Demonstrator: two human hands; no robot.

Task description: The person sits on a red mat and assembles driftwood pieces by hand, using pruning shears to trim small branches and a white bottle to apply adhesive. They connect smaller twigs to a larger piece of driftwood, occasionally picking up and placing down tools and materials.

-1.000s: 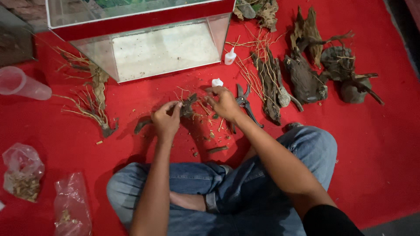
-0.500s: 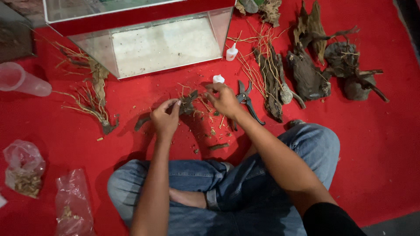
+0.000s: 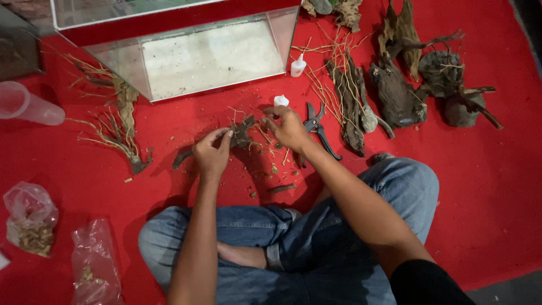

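I sit cross-legged on a red carpet. My left hand (image 3: 212, 152) pinches a small dark piece of driftwood (image 3: 241, 133) held just above the carpet. My right hand (image 3: 289, 127) grips the same piece from its right side, fingers closed near thin twigs that stick out of it. A small white glue bottle (image 3: 280, 101) stands just beyond my right hand. Black pruning shears (image 3: 317, 127) lie on the carpet to the right of that hand.
An empty glass aquarium (image 3: 186, 51) stands ahead. Several driftwood pieces (image 3: 395, 96) and a root bundle (image 3: 347, 96) lie at right, a branch (image 3: 121, 127) at left. A second glue bottle (image 3: 297, 66), a plastic cup (image 3: 25, 104) and two plastic bags (image 3: 31, 217) lie around.
Both hands stay on the small driftwood piece with only slight finger movement. The camera view shifted a little.
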